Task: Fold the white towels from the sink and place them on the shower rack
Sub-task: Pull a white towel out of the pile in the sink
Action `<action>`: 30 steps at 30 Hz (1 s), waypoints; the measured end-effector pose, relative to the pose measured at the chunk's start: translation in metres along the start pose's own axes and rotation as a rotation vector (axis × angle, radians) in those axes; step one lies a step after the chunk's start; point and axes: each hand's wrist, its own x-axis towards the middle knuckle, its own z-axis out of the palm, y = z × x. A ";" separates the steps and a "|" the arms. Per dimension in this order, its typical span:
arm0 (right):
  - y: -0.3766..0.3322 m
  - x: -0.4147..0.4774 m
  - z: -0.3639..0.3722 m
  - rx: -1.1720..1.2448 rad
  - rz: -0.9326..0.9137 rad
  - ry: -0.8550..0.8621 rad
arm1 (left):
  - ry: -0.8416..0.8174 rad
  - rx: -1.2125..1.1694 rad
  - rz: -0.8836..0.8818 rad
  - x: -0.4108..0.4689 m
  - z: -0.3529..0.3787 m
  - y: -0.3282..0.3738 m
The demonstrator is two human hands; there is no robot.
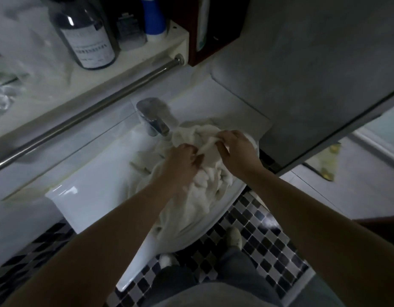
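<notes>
Nearest, at six o'clock in the view, dark trouser legs and two pale shoes (234, 237) are seen on a floor of small black, grey and white tiles (253, 235). Just beyond them a white sink (85, 202) is met, and the white towels (200, 196) are heaped in its basin in a crumpled pile, with one part draped over the near rim toward six o'clock.

Both bare forearms are stretched over the basin. The left hand (182, 161) is laid on the pile with its fingers curled into the cloth, and a bunch of towel is gripped. At two o'clock from it, close beside, the right hand (238, 149) is closed on a raised fold, which is pinched between thumb and fingers.

At eleven o'clock from the hands a chrome tap (154, 116) is set. Farther off, a metal rail (98, 109) is run from eight o'clock up to one o'clock. Behind it, on a pale shelf, a dark labelled bottle (85, 34) and a blue bottle (154, 16) are stood.
</notes>
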 end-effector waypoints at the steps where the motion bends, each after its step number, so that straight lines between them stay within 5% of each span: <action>1: -0.007 -0.001 -0.004 0.007 0.010 0.017 | 0.029 -0.077 -0.023 -0.001 -0.003 0.004; 7: -0.017 -0.020 -0.022 -0.008 0.039 0.007 | 0.126 -0.476 -0.139 0.002 -0.027 0.034; 12: -0.024 -0.022 -0.015 0.118 0.015 -0.082 | 0.036 -0.412 -0.107 0.007 -0.042 0.063; 18: -0.013 0.007 -0.050 0.146 -0.041 0.139 | 0.114 -0.457 -0.016 0.021 -0.062 0.087; 22: -0.010 0.032 -0.087 0.138 -0.048 0.124 | -0.103 -0.263 0.193 0.044 -0.066 0.107; 26: -0.003 0.048 -0.113 0.124 -0.142 0.069 | 0.106 -0.169 0.180 0.064 -0.066 0.119; 30: 0.007 0.060 -0.128 0.153 -0.063 0.130 | 0.044 -0.190 0.186 0.069 -0.072 0.099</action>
